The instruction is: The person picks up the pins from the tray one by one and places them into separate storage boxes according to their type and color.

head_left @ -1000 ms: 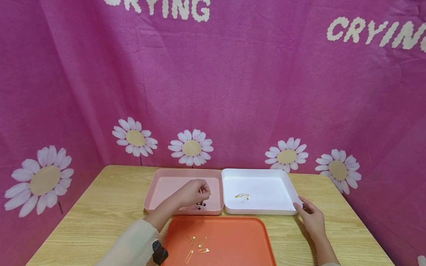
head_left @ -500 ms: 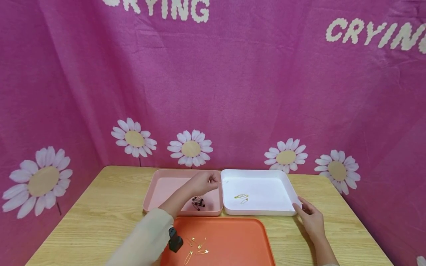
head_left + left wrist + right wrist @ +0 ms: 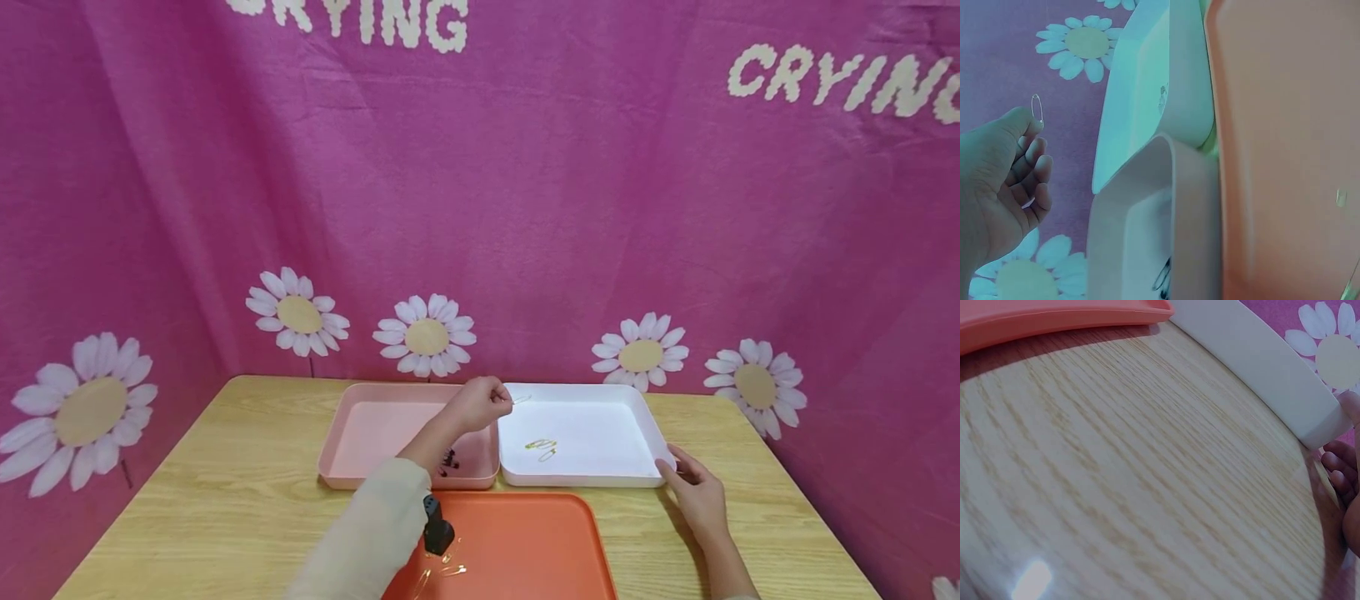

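My left hand (image 3: 478,406) pinches a gold safety pin (image 3: 1042,112) between thumb and index finger, over the near-touching walls of the pink and white trays at their far end. The other fingers curl loosely in the left wrist view. In the white tray (image 3: 607,433) lie several gold safety pins (image 3: 547,446). Several black safety pins (image 3: 448,461), partly hidden by the left forearm, lie in the pink tray (image 3: 375,425). My right hand (image 3: 701,500) holds the white tray's near right corner, thumb at the rim and fingers curled beside the outer wall.
An orange tray (image 3: 540,542) with more gold safety pins (image 3: 453,571) sits in front, partly behind the left sleeve and a black wrist device (image 3: 437,529). All trays rest on a wooden table (image 3: 202,500). A magenta flowered curtain (image 3: 510,208) hangs behind.
The left hand has carried the gold safety pin from above the pink tray rightward and away, to the white tray's far left corner. The right hand keeps its place on the white tray.
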Demonstrator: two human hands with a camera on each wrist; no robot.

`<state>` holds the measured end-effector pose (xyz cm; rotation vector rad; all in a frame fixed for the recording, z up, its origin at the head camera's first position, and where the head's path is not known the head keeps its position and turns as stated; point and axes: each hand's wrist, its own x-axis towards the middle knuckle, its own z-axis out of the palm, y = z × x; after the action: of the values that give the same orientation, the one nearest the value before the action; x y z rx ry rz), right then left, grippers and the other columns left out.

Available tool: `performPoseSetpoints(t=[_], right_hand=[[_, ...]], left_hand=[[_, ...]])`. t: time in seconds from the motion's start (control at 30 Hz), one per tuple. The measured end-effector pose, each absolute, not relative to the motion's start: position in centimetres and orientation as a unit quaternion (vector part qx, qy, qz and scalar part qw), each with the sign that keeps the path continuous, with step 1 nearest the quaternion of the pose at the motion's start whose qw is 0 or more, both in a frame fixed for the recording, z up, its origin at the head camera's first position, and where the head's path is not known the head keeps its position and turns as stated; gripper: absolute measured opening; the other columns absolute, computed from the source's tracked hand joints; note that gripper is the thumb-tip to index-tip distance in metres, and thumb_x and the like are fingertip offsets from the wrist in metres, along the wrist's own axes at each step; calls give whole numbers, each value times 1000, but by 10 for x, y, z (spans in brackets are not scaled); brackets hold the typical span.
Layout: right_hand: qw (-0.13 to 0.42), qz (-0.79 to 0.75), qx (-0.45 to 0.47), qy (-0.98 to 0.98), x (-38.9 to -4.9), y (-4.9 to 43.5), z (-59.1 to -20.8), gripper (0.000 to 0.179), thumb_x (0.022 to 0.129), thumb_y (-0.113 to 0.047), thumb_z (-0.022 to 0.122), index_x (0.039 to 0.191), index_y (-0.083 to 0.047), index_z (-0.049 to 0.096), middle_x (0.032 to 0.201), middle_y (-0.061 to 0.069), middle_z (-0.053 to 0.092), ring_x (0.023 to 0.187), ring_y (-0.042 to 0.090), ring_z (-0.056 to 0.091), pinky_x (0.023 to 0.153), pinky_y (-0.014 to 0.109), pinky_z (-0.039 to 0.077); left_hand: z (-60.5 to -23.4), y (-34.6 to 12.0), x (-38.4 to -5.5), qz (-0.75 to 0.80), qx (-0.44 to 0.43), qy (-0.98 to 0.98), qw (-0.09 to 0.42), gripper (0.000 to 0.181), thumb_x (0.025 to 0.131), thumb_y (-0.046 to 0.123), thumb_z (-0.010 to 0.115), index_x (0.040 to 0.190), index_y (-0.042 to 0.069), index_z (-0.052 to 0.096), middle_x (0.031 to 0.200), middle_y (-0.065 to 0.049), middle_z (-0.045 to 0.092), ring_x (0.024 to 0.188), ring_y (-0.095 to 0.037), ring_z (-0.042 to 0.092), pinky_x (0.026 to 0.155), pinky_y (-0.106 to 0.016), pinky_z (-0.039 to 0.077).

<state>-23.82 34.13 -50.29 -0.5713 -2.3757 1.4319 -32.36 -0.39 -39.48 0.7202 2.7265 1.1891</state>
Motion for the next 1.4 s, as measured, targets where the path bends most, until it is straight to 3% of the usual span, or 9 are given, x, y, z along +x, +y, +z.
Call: performPoseSetpoints(t=[0.37,0.8,1.03,1.4], right_hand=[[155,497,-196,-831,-237,341,-503,55,84,-44,66,128,-13,57,84,-20,51,78,-6,45,66,10,40],[150,500,-198,-830,-237,341,-502,57,83,-46,65,129,-13,56,90,-14,53,79,-4,45,66,11,42],[161,508,-195,-824,-238,342,-504,54,83,-42,67,128,-13,58,82,-20,53,76,-7,47,65,12,43],[150,504,-200,-826,-237,342,-504,58,83,-46,65,130,-13,56,93,-11,55,79,-5,46,66,11,43]], left_hand=[[-417,25,-321,448,177,875,43,9,84,11,60,87,3,64,74,0,53,69,-11,47,60,-20,39],[-444,43,-310,501,133,855,18,7,84,9,59,87,4,61,78,-1,55,74,-12,48,67,-24,42],[-452,49,-309,447,161,880,8,5,83,10,59,84,5,61,77,-1,57,73,-11,49,69,-24,43],[-457,60,-305,361,202,911,-8,4,83,11,60,83,7,60,76,1,51,69,-8,45,68,-22,41]])
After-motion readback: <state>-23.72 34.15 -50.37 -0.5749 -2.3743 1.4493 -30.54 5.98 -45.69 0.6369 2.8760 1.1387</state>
